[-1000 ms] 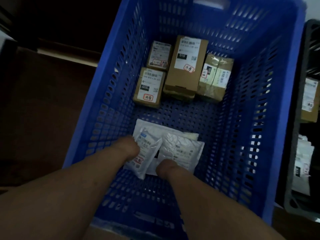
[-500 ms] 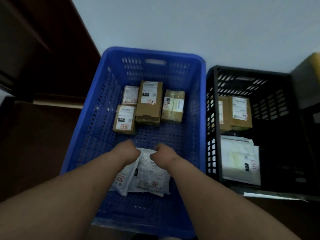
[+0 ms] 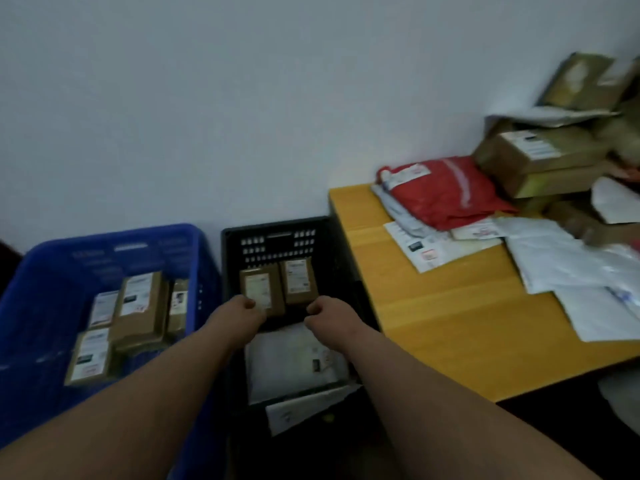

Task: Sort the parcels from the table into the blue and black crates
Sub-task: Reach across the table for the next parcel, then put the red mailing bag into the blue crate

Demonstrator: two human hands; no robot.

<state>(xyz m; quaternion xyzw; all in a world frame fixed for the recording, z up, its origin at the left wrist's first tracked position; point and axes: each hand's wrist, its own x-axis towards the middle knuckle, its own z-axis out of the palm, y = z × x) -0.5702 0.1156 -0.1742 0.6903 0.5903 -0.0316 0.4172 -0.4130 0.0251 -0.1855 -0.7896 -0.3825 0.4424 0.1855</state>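
The blue crate (image 3: 31,306) sits at the far left against the wall (image 3: 242,98). Inside it lie brown boxes (image 3: 140,308) with white labels, packed close together toward the back and middle.

Just right of it, touching or nearly touching, stands the black crate (image 3: 277,230). Two brown boxes lean side by side at its back: the left carton (image 3: 266,289) and the right carton (image 3: 299,280). In front of them, lower in the crate, lies a white mailer (image 3: 294,362), and another pale envelope (image 3: 304,408) pokes out at the near edge.

Both forearms reach forward over the crates. The left hand (image 3: 244,311) hangs over the black crate's left side, fingers curled under into a loose fist; nothing shows in it. The right hand (image 3: 323,313) is beside it, apart from it, above the same crate, also curled with nothing visible in its grasp. The picture is blurred, so neither grip is fully certain.

To the right stands the yellow table (image 3: 433,323), its edge just beside the black crate. On it, parcels remain: a red bag (image 3: 446,192) on grey mailers, white mailers (image 3: 568,268) spread toward the right, and stacked cartons (image 3: 540,161) at the back right corner.
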